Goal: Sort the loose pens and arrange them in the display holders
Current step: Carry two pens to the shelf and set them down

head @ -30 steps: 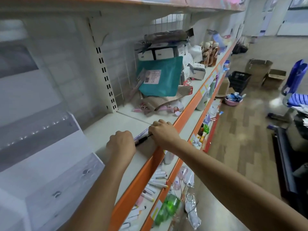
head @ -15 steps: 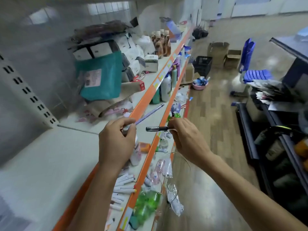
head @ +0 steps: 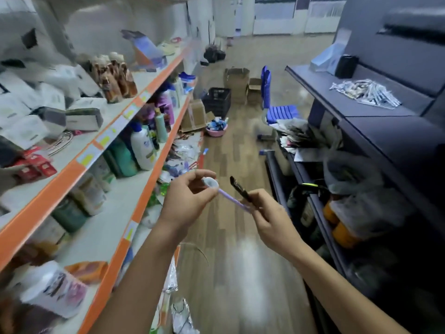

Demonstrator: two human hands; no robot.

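While both hands hang out over the aisle floor [head: 231, 266], each one has a pen. The left hand [head: 190, 196] pinches the purple pen [head: 231, 197] near its white rounded end, fingers curled round it, and the pen slants down toward the right hand [head: 269, 215]. That hand's fingers are curled round the lower part of the black pen [head: 239, 189], which sticks up and to the left, crossing just over the purple one. The purple tip reaches the right fingers, but honestly I can't tell if they're touching it.

On the left are shelves [head: 79, 165] with orange edges, packed with stuff, including a white bottle [head: 142, 148]. Further down the aisle there's a black crate [head: 216, 100], a pink bowl [head: 216, 131] and a blue chair [head: 277, 109]. A dark counter [head: 375, 141] runs along the right.
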